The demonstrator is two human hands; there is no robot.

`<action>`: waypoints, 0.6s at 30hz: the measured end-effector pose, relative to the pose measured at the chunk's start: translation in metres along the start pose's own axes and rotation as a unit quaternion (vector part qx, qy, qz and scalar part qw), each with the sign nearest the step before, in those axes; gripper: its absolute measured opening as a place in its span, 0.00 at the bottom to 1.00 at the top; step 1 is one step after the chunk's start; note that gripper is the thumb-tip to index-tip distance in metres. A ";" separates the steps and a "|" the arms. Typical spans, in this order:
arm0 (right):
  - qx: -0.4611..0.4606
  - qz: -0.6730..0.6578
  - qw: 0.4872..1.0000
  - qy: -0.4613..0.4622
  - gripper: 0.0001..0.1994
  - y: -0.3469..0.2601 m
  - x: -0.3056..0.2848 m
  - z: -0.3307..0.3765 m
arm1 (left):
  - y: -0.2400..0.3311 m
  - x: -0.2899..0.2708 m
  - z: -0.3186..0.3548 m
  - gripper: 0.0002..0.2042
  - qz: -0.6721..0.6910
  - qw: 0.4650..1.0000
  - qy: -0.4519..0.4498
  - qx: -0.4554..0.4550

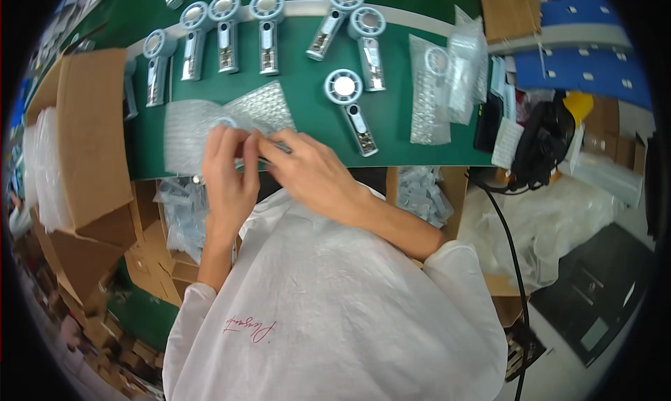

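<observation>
My left hand (229,165) is closed, thumb and fingers pinched round a light-blue handheld fan (226,122); only part of its round head shows past the fingers. Right beside it, my right hand (307,169) is closed on a slim dark-grey object (282,147), its kind mostly hidden by the fingers. Both hands meet over a sheet of bubble wrap (187,132) on the green table (307,121). Just right of my hands lies another handheld fan (344,86), its handle uncovered with inner parts showing.
Several similar fans (267,30) lie along the table's far side. Bubble-wrap pouches (430,93) rest at the right, one with a fan inside. A cardboard box (94,135) stands at the left. Boxes of clear-bagged parts (423,195) sit below the near edge; a black cable (514,261) hangs right.
</observation>
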State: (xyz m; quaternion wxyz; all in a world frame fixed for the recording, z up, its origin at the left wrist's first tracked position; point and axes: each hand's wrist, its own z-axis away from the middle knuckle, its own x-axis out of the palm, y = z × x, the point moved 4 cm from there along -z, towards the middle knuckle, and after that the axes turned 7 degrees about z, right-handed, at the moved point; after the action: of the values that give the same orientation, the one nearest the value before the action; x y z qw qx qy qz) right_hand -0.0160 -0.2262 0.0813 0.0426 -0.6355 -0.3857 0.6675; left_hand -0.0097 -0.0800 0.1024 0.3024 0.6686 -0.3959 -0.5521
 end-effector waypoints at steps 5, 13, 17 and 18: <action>0.146 -0.276 0.950 0.009 0.19 0.014 -0.031 0.000 | 0.031 -0.026 -0.001 0.04 -0.044 0.997 0.051 0.037; 0.214 -0.781 0.587 0.006 0.29 0.001 -0.048 0.017 | 0.078 0.014 -0.015 0.03 0.024 0.978 -0.040 0.205; 0.089 -0.759 0.645 0.028 0.28 0.006 -0.083 0.046 | 0.114 0.000 -0.063 0.02 0.115 0.971 0.102 0.185; 0.100 -0.675 0.722 0.115 0.26 0.020 -0.095 0.059 | 0.123 -0.003 -0.072 0.04 0.204 0.951 0.137 0.188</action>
State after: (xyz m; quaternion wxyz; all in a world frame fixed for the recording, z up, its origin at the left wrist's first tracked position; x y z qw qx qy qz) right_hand -0.0416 -0.3189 0.1411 0.5890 -0.2710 -0.6360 0.4185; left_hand 0.0368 -0.1418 0.2221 0.3288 0.6876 -0.5754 -0.2966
